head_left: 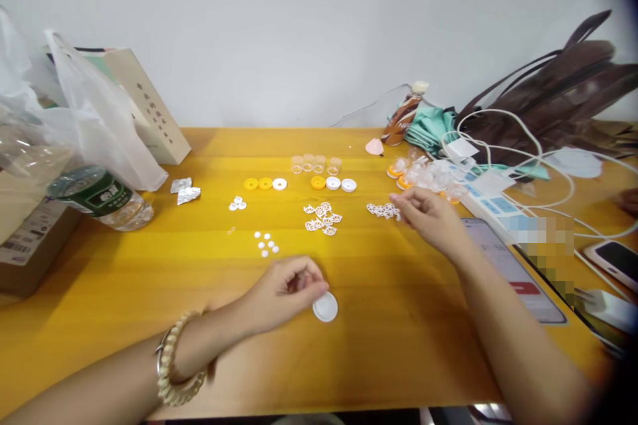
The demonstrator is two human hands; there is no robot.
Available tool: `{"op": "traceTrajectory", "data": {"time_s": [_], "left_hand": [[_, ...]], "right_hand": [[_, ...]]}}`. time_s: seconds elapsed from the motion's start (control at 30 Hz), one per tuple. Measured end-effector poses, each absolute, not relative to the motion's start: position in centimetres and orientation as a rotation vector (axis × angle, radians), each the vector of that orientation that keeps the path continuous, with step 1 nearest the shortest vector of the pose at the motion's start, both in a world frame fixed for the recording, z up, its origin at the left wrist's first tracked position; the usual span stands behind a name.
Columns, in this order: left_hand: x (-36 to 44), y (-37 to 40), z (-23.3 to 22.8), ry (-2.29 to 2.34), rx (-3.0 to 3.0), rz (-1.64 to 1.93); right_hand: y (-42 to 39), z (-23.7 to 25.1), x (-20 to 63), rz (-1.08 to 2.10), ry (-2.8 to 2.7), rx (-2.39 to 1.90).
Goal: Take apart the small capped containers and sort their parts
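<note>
Left hand, nearest the lens on the yellow table, is curled shut with its fingertips gripping a white cap that rests on the tabletop; right hand reaches further out, fingers pinched over a heap of white rings. Judged progress: early to middle, since a pile of assembled clear pieces sits beyond the right hand, while loose discs, a second ring heap and small white dots lie unused.
</note>
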State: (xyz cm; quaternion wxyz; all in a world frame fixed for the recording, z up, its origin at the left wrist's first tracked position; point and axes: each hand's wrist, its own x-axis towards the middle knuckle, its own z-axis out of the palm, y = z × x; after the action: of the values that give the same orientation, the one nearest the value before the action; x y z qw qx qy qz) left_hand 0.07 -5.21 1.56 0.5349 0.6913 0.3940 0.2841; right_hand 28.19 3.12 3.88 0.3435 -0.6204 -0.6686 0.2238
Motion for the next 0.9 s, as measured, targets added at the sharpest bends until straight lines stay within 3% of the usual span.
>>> {"op": "traceTrajectory", "data": {"time_s": [0.27, 0.43, 0.7, 0.9], "left_hand": [[0.0, -5.8, 1.4, 0.871, 2.091, 0.549], [0.1, -5.6, 0.1, 0.938, 2.127, 0.602], [0.2, -5.5, 0.2, 0.957, 2.162, 0.601], [0.4, -5.3, 1.0, 0.93, 2.162, 0.568]], "right_hand": [[-1.4, 4.5, 22.4, 1.034, -2.327, -1.111], [-3.4, 3.8, 19.7, 1.028, -2.595, -0.995], [-3.5, 4.0, 19.8, 1.134, -2.579, -1.013], [-4.0, 3.2, 19.8, 0.996, -2.594, -0.931]]}}
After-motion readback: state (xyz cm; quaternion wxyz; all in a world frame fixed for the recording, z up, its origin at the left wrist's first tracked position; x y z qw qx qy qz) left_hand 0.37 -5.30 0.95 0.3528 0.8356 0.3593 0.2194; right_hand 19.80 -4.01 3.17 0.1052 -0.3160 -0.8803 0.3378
